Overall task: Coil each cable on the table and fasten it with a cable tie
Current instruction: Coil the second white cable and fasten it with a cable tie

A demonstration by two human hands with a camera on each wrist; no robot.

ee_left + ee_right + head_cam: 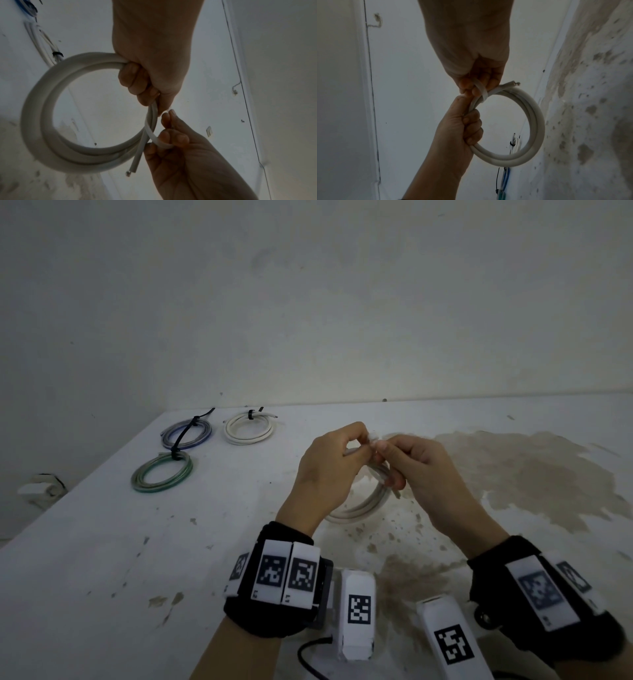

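I hold a coiled white cable (pixel 363 506) (pixel 39 115) (pixel 537 124) upright above the table (pixel 102 542). My left hand (pixel 329 463) (pixel 147 75) (pixel 467 125) grips the coil's strands in its curled fingers. My right hand (pixel 407 463) (pixel 474 83) (pixel 171 136) pinches a white cable tie (pixel 155 138) (pixel 482 90) that loops around the strands just beside the left hand. The cable's cut end (pixel 133 166) (pixel 511 84) sticks out past the tie.
Three tied coils lie at the table's far left: a blue-grey coil (pixel 186 433), a white coil (pixel 248 428) and a green-grey coil (pixel 161 474). Brown stains (pixel 534 474) mark the table on the right. A wall rises behind the table.
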